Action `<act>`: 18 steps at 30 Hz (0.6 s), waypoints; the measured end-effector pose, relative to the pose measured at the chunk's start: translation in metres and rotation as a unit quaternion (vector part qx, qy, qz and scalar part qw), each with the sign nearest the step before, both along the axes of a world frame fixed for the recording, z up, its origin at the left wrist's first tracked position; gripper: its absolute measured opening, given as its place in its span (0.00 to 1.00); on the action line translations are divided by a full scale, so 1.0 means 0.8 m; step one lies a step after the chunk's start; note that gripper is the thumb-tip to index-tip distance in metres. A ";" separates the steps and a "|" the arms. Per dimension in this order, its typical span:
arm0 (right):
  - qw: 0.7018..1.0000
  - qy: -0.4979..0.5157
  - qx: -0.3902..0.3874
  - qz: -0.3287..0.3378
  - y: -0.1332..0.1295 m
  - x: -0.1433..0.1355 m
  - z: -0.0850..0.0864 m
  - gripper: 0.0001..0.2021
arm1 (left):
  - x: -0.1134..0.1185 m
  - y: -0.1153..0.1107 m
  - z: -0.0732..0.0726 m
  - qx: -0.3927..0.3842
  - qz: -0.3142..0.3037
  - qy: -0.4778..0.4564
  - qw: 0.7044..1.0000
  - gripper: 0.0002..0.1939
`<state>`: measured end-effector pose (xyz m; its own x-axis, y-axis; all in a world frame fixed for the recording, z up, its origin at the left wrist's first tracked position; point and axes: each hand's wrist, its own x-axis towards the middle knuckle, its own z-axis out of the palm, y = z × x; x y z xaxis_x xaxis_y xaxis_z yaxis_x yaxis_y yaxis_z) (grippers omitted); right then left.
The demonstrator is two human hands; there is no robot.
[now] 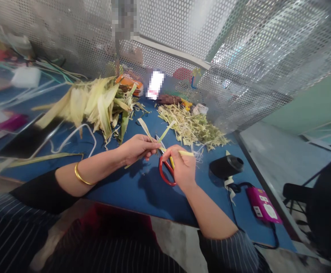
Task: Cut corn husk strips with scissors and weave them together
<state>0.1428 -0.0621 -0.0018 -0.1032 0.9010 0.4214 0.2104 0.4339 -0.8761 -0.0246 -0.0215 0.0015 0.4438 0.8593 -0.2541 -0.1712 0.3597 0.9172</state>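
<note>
Pale corn husk strips [145, 127] cross one another between my two hands above the blue table. My left hand [141, 147], with a gold bangle on its wrist, pinches the strips where they cross. On the other side, my right hand [182, 165] is closed on a husk strip whose yellowish end sticks out to the right over the fingers. Red-handled scissors [163, 175] are just below and behind the right hand, partly covered by it; they seem to lie on the table.
A heap of whole corn husks [94, 100] lies at the back left, shredded husk [191, 125] at the back right. A black cylindrical device [225, 167] and a magenta box [264, 204] with cables sit right. A white cable [93, 132] loops left. Perforated metal [177, 45] borders the back.
</note>
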 end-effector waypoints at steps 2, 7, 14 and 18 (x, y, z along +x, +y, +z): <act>1.000 -0.022 0.009 0.006 0.000 0.000 0.000 0.16 | -0.003 0.002 0.001 0.000 -0.001 -0.004 1.000 0.06; 0.999 -0.034 0.030 0.018 0.003 0.003 -0.002 0.13 | -0.011 0.007 0.005 -0.023 -0.028 -0.063 0.997 0.13; 0.968 -0.194 0.158 0.027 0.004 0.003 -0.012 0.08 | -0.005 0.003 0.000 0.067 0.030 0.042 0.996 0.10; 0.905 -0.309 0.293 0.015 0.005 0.000 -0.020 0.07 | -0.001 0.002 -0.005 0.088 0.088 0.066 0.990 0.08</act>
